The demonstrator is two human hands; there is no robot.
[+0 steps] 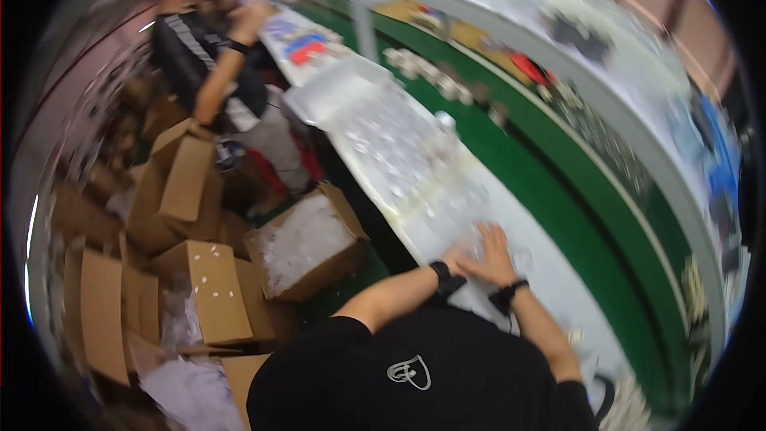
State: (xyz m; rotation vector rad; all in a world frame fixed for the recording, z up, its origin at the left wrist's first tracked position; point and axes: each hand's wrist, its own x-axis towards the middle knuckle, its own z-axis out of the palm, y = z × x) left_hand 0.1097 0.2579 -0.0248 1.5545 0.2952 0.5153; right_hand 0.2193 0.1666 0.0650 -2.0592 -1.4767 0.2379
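Both my hands are close together over the white worktable [552,315], among small clear plastic pieces [451,206]. My right hand [496,262] has its fingers stretched out and apart, with nothing seen in its grip. Beside it, my left hand [458,258] is smeared by motion, and its fingers cannot be made out. A dark band circles each wrist. Farther up the table lie many more clear plastic parts [383,144], spread in front of a translucent plastic bin [339,89].
A green conveyor belt [550,179] runs along the table's right side, below a shelf [630,72]. Open cardboard boxes crowd the floor at left; one box [357,231] holds whitish plastic pieces. Another person [209,56] stands at the far left by the table.
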